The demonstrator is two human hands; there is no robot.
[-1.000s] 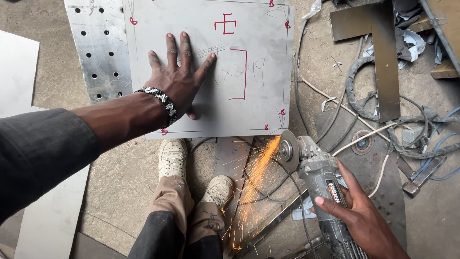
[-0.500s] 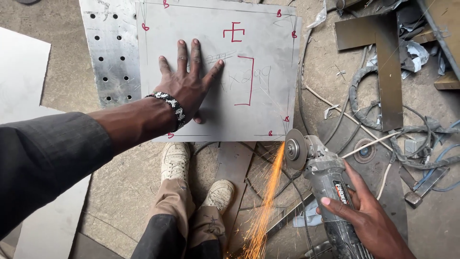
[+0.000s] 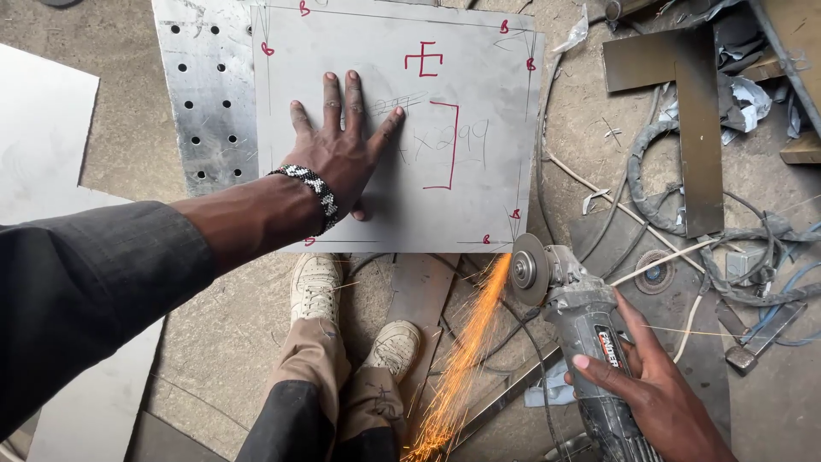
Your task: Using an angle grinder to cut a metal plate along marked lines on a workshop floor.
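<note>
Beside metal sheet (image 3: 479, 197) w/ flat open left hand (image 3: 342, 158): grinder (image 3: 581, 316) gripped in right hand (image 3: 658, 398), cables (image 3: 684, 231), shoes (image 3: 342, 316) nearby

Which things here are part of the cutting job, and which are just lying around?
In use: metal sheet with red marks, pressed flat by the left hand; angle grinder held in the right hand, its disc at the sheet's near right corner, throwing sparks.

Lying about: perforated plate, tangled cables, dark steel pieces, crumpled paper.
</note>
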